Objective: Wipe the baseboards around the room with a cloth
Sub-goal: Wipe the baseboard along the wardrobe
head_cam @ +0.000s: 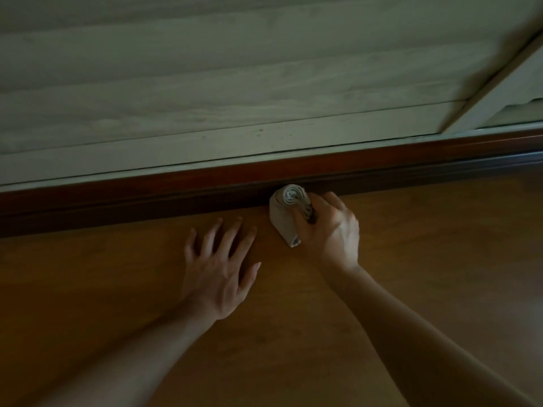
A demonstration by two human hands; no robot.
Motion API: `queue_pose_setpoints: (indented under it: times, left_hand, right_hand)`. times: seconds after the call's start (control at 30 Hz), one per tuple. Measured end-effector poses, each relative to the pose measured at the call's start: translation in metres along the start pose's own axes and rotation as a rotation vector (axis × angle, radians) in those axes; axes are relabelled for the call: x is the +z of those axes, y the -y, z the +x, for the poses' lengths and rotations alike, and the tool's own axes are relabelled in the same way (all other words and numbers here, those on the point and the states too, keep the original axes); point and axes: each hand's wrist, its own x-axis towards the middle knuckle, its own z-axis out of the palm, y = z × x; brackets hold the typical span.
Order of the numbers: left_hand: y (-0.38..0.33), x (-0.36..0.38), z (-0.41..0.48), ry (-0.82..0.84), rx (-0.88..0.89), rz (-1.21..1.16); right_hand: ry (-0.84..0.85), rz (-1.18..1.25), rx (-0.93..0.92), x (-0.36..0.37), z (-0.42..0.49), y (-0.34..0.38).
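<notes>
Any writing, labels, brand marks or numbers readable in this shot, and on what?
None: no readable text anywhere in the view.
Cloth: rolled, held in the right hand; pale striped edging, no label visible.
Baseboard: dark wood, no markings.
Pale slatted panel above it: only wood grain and a few specks.
Floor: plain wood, left hand flat on it.

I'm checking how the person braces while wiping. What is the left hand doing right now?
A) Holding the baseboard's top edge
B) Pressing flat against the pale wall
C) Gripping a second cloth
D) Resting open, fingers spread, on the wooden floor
D: the left hand lies open with fingers spread on the floor, short of the baseboard, while the right hand holds the rolled cloth at it.
</notes>
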Motion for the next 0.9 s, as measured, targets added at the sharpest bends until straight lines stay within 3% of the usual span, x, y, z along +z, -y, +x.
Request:
queue_pose_setpoints:
  times: [0.2,0.43,0.73,0.9]
  left_hand:
    - [0.002,0.004,0.000,-0.012,-0.011,-0.027]
    - [0.003,0.005,-0.001,-0.018,-0.011,-0.057]
    - [0.003,0.008,-0.001,-0.029,-0.012,-0.065]
    - [0.001,0.006,-0.001,-0.037,-0.010,-0.062]
  right_hand:
    - [-0.046,-0.055,0.106,-0.016,0.000,-0.018]
    - [0.022,-0.067,0.005,-0.015,0.006,-0.020]
    - [-0.187,-0.170,0.333,-0.077,0.011,-0.101]
    - [-0.174,-0.133,0.265,-0.071,0.011,-0.090]
